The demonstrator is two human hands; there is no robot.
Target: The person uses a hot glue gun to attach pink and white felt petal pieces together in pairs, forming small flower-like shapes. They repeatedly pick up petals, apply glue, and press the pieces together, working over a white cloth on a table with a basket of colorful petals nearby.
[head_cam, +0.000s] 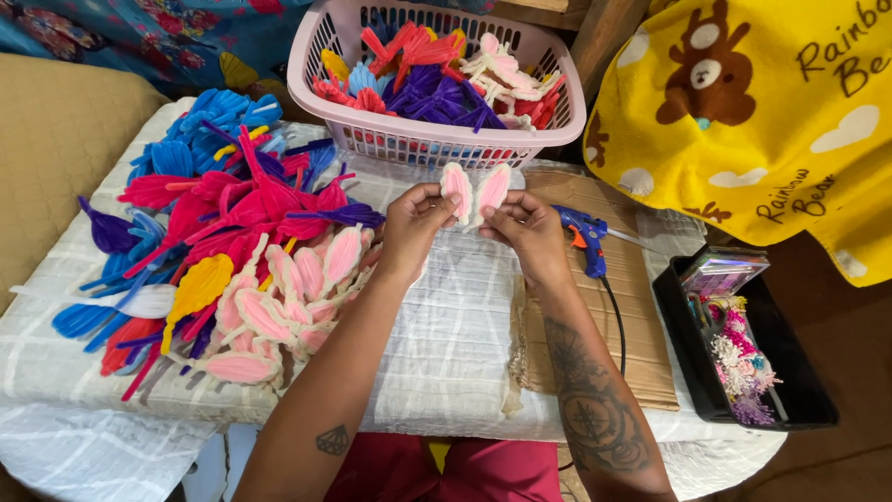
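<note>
Left arm: bare, reaching up and forward from the lower edge, a small tattoo near the elbow.
Left hand (415, 223): raised, fingers curled inward, thumb and fingertips pinched together.
Right arm: bare, angled in from the lower right, forearm covered by a large dark tattoo.
Right hand (522, 226): level with the left and just beside it, fingertips pinched, knuckles upward.

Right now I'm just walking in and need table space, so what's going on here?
A person holds two pink petals together, one in the left hand, one in the right hand. A pile of coloured petals lies to the left, a basket of more behind, and a blue glue gun rests on cardboard.
</note>
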